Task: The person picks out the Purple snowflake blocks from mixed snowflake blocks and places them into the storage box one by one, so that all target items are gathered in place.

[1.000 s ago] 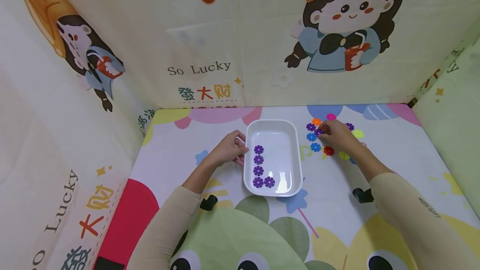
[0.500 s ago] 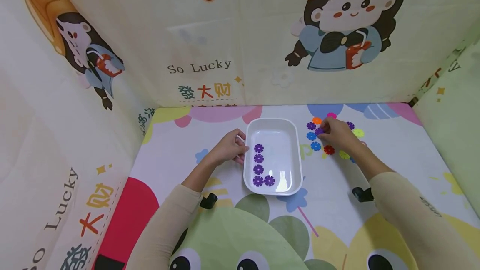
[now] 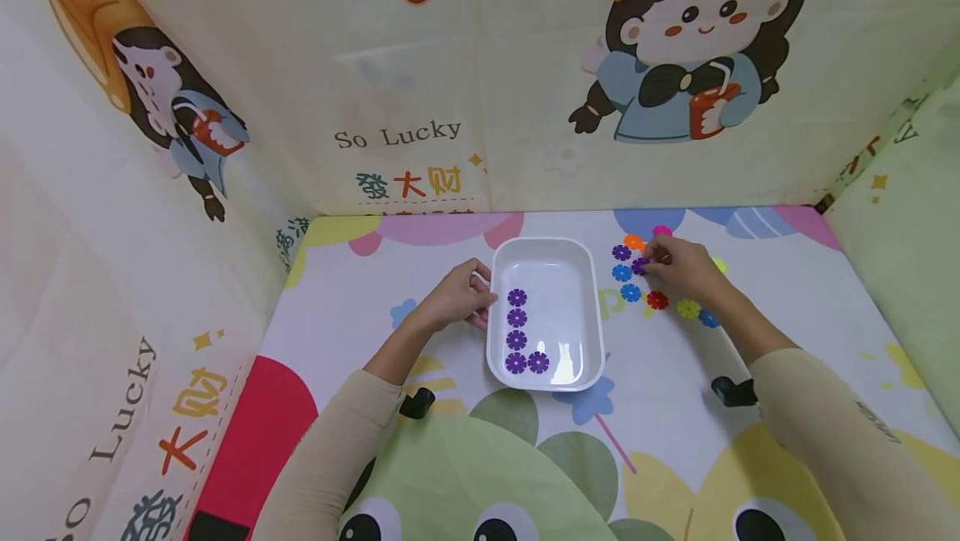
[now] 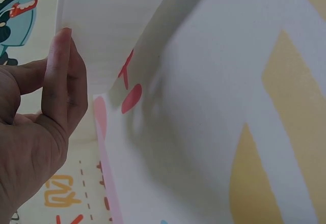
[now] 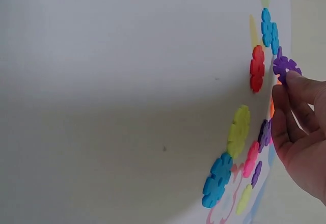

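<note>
A white tray (image 3: pixel 583 316) lies mid-table with several purple flower-shaped discs (image 3: pixel 517 318) inside, one column along its left side plus one beside the lowest. My left hand (image 3: pixel 459 297) grips the tray's left rim; in the left wrist view, its fingertips meet the tray wall (image 4: pixel 114 30). To the right of the tray, my right hand (image 3: pixel 681 268) pinches a purple flower-shaped disc (image 5: pixel 286 67) between thumb and fingers, clearly seen in the right wrist view. Loose discs surround that hand: blue (image 3: pixel 622 273), red (image 3: pixel 657 300), orange (image 3: pixel 633 242) and purple (image 3: pixel 621 252).
More discs lie around the right hand: pink (image 3: pixel 662 231), yellow-green (image 3: pixel 687 308) and another blue disc (image 3: pixel 708 318). Some are partly covered by the hand. A printed cloth covers the table (image 3: pixel 420 249), and cream curtains (image 3: pixel 300 66) with cartoon prints enclose the back and sides.
My right hand and forearm have shifted slightly to the right, uncovering more of the lower blue disc. The left hand and tray stay in place.
</note>
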`<control>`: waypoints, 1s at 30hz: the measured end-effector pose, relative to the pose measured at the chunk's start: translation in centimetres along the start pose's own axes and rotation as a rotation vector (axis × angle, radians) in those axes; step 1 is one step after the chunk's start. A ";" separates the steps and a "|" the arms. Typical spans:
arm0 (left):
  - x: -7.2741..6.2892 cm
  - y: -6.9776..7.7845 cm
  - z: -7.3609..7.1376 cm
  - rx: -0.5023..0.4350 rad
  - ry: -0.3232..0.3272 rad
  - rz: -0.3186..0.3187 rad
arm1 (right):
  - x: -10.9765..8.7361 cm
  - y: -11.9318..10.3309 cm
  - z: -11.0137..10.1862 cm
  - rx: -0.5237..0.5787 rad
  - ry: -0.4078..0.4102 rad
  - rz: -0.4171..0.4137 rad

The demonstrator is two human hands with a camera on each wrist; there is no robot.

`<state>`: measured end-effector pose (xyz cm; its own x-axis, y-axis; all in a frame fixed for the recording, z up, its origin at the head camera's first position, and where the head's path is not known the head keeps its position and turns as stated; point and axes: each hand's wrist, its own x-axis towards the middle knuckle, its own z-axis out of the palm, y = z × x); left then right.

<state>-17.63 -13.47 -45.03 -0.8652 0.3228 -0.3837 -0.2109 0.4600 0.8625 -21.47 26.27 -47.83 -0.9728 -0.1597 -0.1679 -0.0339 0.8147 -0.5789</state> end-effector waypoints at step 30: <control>0.3 -0.2 -0.2 -0.044 -0.026 -0.007 | -1.9 -8.5 -0.7 0.129 -0.150 -0.286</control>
<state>-17.99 -13.65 -45.26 -0.8517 0.3414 -0.3975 -0.2370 0.4257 0.8733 -19.48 20.06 -41.98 -0.8832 -0.4594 -0.0940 -0.2620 0.6496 -0.7137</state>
